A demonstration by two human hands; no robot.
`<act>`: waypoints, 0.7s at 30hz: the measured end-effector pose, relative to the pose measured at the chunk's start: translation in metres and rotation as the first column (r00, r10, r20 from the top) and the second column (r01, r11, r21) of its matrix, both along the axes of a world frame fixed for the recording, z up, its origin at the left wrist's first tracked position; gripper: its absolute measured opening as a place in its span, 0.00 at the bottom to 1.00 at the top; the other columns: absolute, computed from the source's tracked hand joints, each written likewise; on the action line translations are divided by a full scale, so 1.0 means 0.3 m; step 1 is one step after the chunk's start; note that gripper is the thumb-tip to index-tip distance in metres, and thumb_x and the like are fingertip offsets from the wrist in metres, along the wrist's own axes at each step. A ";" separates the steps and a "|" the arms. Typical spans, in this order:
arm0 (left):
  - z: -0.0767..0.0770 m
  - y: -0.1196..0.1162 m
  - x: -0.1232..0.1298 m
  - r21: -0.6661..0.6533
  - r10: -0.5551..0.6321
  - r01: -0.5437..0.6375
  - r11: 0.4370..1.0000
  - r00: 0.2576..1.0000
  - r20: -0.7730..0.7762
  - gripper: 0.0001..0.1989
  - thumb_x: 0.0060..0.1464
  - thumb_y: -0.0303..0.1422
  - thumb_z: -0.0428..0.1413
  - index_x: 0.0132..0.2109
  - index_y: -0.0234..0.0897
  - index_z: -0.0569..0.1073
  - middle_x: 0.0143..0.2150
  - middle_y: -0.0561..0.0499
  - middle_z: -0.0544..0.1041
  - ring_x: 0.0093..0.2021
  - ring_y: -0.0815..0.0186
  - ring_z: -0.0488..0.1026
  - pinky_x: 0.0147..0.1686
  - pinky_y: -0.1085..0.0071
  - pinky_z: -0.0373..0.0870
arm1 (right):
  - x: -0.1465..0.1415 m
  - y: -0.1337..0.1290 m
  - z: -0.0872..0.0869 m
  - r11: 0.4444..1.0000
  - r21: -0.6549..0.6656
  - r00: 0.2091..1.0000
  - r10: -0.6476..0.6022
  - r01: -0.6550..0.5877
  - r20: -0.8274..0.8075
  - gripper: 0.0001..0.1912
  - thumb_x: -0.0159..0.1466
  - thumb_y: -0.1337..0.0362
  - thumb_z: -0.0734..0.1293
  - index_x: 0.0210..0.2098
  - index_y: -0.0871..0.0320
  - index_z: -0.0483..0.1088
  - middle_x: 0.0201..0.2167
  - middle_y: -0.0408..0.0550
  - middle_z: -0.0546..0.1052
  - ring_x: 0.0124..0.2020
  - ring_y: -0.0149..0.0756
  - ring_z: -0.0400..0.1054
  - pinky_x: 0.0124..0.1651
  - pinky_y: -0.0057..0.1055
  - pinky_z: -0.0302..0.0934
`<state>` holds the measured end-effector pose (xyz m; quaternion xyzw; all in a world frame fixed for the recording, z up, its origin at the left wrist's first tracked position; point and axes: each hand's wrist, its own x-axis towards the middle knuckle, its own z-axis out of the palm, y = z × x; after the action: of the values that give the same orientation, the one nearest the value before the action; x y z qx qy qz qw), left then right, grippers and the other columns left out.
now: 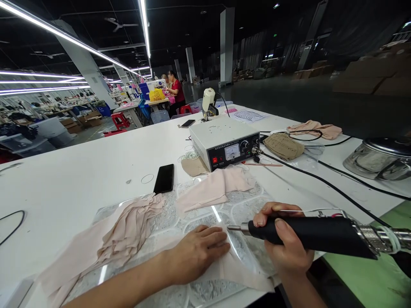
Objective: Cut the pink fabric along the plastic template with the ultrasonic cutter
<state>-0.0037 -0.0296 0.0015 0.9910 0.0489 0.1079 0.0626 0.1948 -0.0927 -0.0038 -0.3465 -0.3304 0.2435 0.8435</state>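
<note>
My left hand (pixel 201 252) lies palm down on a pale pink fabric piece (pixel 244 273), fingers stretched out and holding nothing. In my right hand (pixel 289 244) is a black ultrasonic handpiece (pixel 317 233), gripped around its barrel. Its metal tip points left, just beside my left fingertips; whether it touches the fabric I cannot tell. Under the fabric is a clear, glossy sheet with a grey-white pattern (pixel 205 295). A rumpled stack of pink fabric pieces (pixel 128 231) lies to the left, and more pink pieces (pixel 212 188) lie beyond my hands.
A control box (pixel 224 141) with a dial stands ahead, its black cable (pixel 321 179) running to the right. A phone (pixel 164 178) lies left of it. Brown card templates (pixel 284 146) and a lidded glass pot (pixel 379 160) are on the right. A co-worker (pixel 176 87) is farther off.
</note>
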 end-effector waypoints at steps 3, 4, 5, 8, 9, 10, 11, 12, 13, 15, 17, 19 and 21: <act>0.002 0.003 -0.001 0.009 -0.004 0.004 1.000 1.000 -0.006 0.16 0.69 0.27 0.41 0.55 0.32 0.70 0.54 0.40 0.74 0.56 0.58 0.70 0.51 0.64 0.69 | -0.009 0.013 -0.004 1.000 0.008 1.000 -0.015 0.015 0.004 0.04 0.58 0.63 0.66 0.34 0.55 0.68 0.30 0.42 0.70 0.23 0.30 0.65 0.28 0.34 0.64; 0.003 0.004 -0.001 0.011 -0.006 0.006 1.000 1.000 -0.005 0.15 0.69 0.27 0.41 0.55 0.32 0.70 0.54 0.40 0.74 0.56 0.58 0.70 0.50 0.64 0.69 | -0.014 0.019 -0.005 1.000 0.008 1.000 -0.013 0.013 0.005 0.05 0.58 0.63 0.66 0.35 0.54 0.68 0.30 0.42 0.70 0.23 0.30 0.65 0.28 0.34 0.64; 0.004 0.005 -0.001 0.013 -0.008 0.008 1.000 1.000 -0.005 0.15 0.68 0.27 0.42 0.55 0.32 0.70 0.54 0.40 0.74 0.56 0.57 0.70 0.50 0.64 0.69 | -0.019 0.024 -0.006 1.000 0.006 1.000 -0.008 0.008 0.008 0.05 0.59 0.63 0.66 0.35 0.54 0.68 0.30 0.42 0.70 0.23 0.30 0.65 0.28 0.35 0.64; 0.007 0.011 -0.002 0.001 -0.025 0.025 1.000 1.000 -0.011 0.15 0.67 0.26 0.44 0.55 0.32 0.69 0.54 0.40 0.74 0.58 0.57 0.70 0.53 0.63 0.69 | -0.029 0.033 -0.007 1.000 -0.001 1.000 0.016 -0.016 0.023 0.05 0.60 0.62 0.66 0.35 0.54 0.67 0.30 0.42 0.71 0.23 0.30 0.66 0.29 0.35 0.65; 0.008 0.013 -0.002 -0.010 -0.036 0.036 0.999 0.999 -0.014 0.15 0.67 0.26 0.44 0.56 0.32 0.69 0.54 0.39 0.74 0.58 0.57 0.69 0.54 0.63 0.69 | -0.031 0.034 -0.007 1.000 -0.001 0.999 0.021 -0.021 0.028 0.04 0.60 0.62 0.66 0.35 0.54 0.67 0.31 0.42 0.71 0.23 0.30 0.66 0.29 0.35 0.65; 0.008 0.016 -0.002 -0.022 -0.049 0.049 0.999 0.999 -0.015 0.15 0.66 0.25 0.44 0.56 0.32 0.69 0.54 0.39 0.74 0.59 0.57 0.69 0.56 0.62 0.68 | -0.031 0.034 -0.008 1.000 0.001 0.999 0.024 -0.024 0.032 0.04 0.60 0.62 0.66 0.36 0.54 0.67 0.31 0.42 0.71 0.23 0.30 0.66 0.29 0.35 0.65; 0.009 0.018 -0.002 -0.034 -0.060 0.060 0.998 0.998 -0.015 0.16 0.66 0.25 0.44 0.56 0.32 0.69 0.54 0.39 0.73 0.59 0.57 0.68 0.58 0.61 0.67 | -0.031 0.034 -0.009 1.000 0.003 0.999 0.025 -0.025 0.035 0.04 0.61 0.62 0.66 0.36 0.54 0.67 0.31 0.42 0.71 0.24 0.30 0.66 0.30 0.35 0.65; 0.009 0.020 -0.002 -0.043 -0.069 0.068 0.997 0.998 -0.015 0.16 0.65 0.25 0.45 0.56 0.32 0.69 0.54 0.39 0.73 0.59 0.57 0.68 0.59 0.61 0.66 | -0.030 0.033 -0.010 1.000 0.004 0.999 0.027 -0.028 0.039 0.04 0.61 0.62 0.66 0.36 0.54 0.67 0.31 0.42 0.71 0.24 0.30 0.66 0.30 0.35 0.65; 0.009 0.022 -0.002 -0.048 -0.075 0.075 0.996 0.997 -0.015 0.16 0.65 0.25 0.45 0.56 0.32 0.69 0.54 0.38 0.73 0.59 0.57 0.68 0.60 0.60 0.65 | -0.029 0.033 -0.010 1.000 0.005 0.999 0.030 -0.031 0.041 0.04 0.61 0.62 0.66 0.36 0.54 0.67 0.31 0.42 0.71 0.24 0.30 0.66 0.30 0.35 0.65; 0.011 0.023 -0.002 -0.049 -0.082 0.081 0.996 0.997 -0.017 0.16 0.64 0.25 0.45 0.56 0.31 0.69 0.53 0.38 0.74 0.59 0.56 0.68 0.60 0.60 0.65 | -0.028 0.032 -0.012 0.999 0.003 0.998 0.038 -0.038 0.043 0.04 0.61 0.63 0.66 0.36 0.54 0.67 0.31 0.42 0.70 0.24 0.30 0.66 0.30 0.36 0.65; 0.014 0.022 -0.002 -0.042 -0.087 0.086 0.995 0.996 -0.022 0.17 0.64 0.25 0.45 0.56 0.30 0.68 0.53 0.39 0.74 0.59 0.55 0.68 0.59 0.59 0.65 | -0.028 0.032 -0.012 0.999 0.004 0.998 0.041 -0.041 0.040 0.04 0.61 0.63 0.66 0.36 0.54 0.67 0.32 0.42 0.70 0.24 0.30 0.66 0.30 0.35 0.65; 0.018 0.019 -0.003 -0.037 -0.086 0.085 0.996 0.996 -0.027 0.17 0.64 0.24 0.45 0.57 0.30 0.68 0.53 0.39 0.74 0.60 0.54 0.67 0.59 0.60 0.66 | -0.030 0.034 -0.011 0.999 0.008 0.999 0.039 -0.039 0.034 0.04 0.61 0.63 0.66 0.36 0.54 0.67 0.32 0.42 0.70 0.24 0.30 0.66 0.30 0.35 0.65; 0.020 0.018 -0.005 -0.037 -0.081 0.079 0.996 0.996 -0.030 0.17 0.64 0.25 0.45 0.57 0.30 0.68 0.53 0.39 0.74 0.60 0.54 0.67 0.58 0.60 0.66 | -0.033 0.037 -0.012 0.999 0.013 0.999 0.039 -0.039 0.027 0.04 0.61 0.63 0.66 0.36 0.54 0.67 0.32 0.41 0.70 0.24 0.30 0.66 0.30 0.35 0.65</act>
<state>-0.0051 -0.0242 0.0076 0.9925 0.0121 0.0886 0.0838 0.1850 -0.0816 -0.0073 -0.3375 -0.3500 0.2528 0.8364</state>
